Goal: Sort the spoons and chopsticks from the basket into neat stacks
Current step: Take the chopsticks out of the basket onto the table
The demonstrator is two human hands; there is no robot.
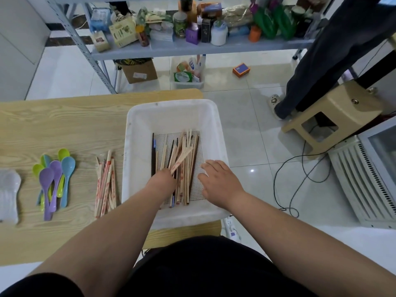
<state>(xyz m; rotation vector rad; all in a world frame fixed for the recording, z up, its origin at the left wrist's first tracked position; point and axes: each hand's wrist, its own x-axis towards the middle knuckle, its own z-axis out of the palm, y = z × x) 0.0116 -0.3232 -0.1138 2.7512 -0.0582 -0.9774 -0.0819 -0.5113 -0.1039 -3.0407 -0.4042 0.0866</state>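
A white plastic basket (137, 116) sits at the right end of the wooden table (53, 121). Several wooden and dark chopsticks (188, 166) lie on its perforated floor. My left hand (162, 181) is inside the basket, fingers closed on a few light wooden chopsticks (182, 158) that fan up to the right. My right hand (218, 179) hovers inside the basket at its right side, fingers spread, holding nothing. On the table left of the basket lies a pile of wooden chopsticks (106, 185). Further left is a stack of coloured plastic spoons (54, 179).
A clear plastic item (8, 194) lies at the table's left edge. Behind the table stands a metal shelf (192, 46) full of boxes and bottles. A person's legs (317, 67), a tan stool (334, 112), cables and a white appliance (364, 181) are on the floor at right.
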